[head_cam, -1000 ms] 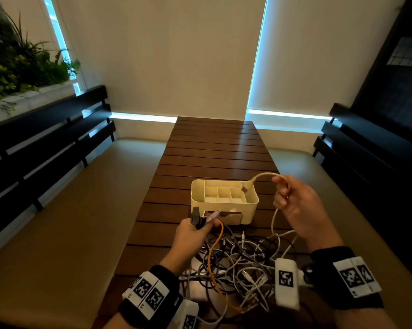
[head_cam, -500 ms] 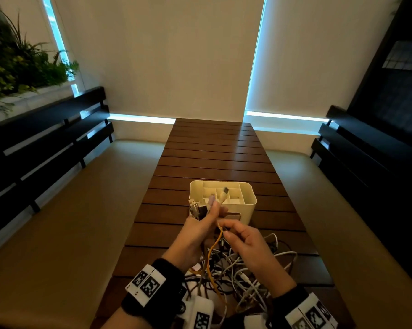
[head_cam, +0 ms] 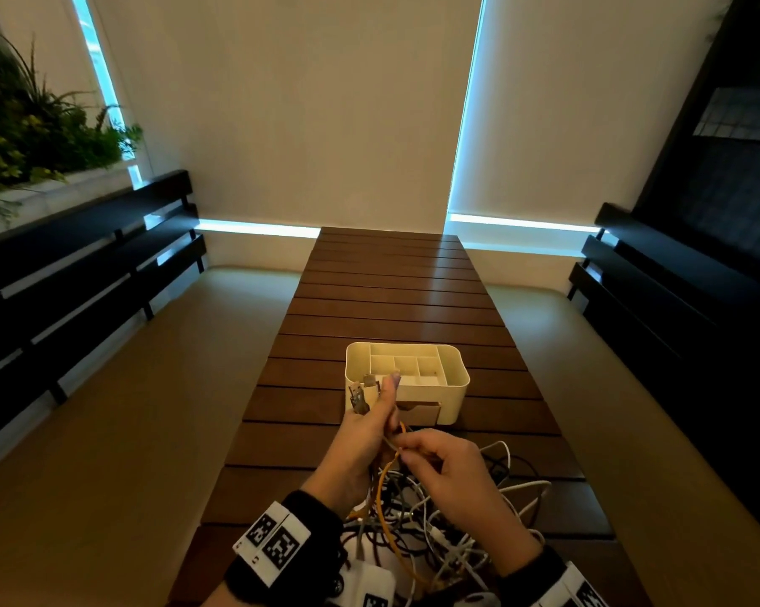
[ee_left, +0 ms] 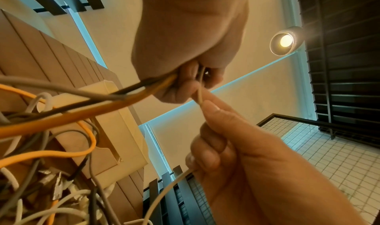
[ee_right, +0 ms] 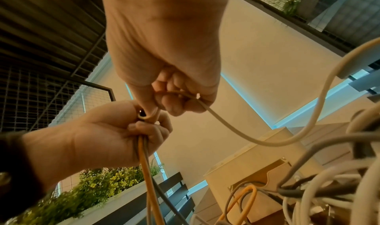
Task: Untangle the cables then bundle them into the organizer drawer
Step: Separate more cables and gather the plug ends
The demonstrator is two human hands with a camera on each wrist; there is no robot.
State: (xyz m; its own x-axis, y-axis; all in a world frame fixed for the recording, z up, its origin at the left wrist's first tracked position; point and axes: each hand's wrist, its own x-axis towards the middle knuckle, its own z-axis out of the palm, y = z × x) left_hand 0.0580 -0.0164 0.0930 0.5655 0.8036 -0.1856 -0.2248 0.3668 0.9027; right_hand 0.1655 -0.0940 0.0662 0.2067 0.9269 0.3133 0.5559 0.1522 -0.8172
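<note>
Just near of the organizer (head_cam: 452, 389), both hands meet over the tangle (head_cam: 439, 532). Left hand (head_cam: 360, 449) is fisted round a bunch of plug ends, the orange cable (ee_right: 147, 171) and grey ones trailing out below. Right hand (head_cam: 450, 475) pinches a pale cable (ee_right: 236, 131) at thumb and forefinger, right against the left fist, feeding it in. That cable loops back down into the heap. Risk, I'd say: pull now and the loop cinches a knot deeper in, or drags the light organizer along. Its drawer looks partly open, nothing bundled in yet. All this on the near end of a slatted wooden table (head_cam: 395, 291); benches left and right, planter (head_cam: 32, 138) far left, blinds down.
</note>
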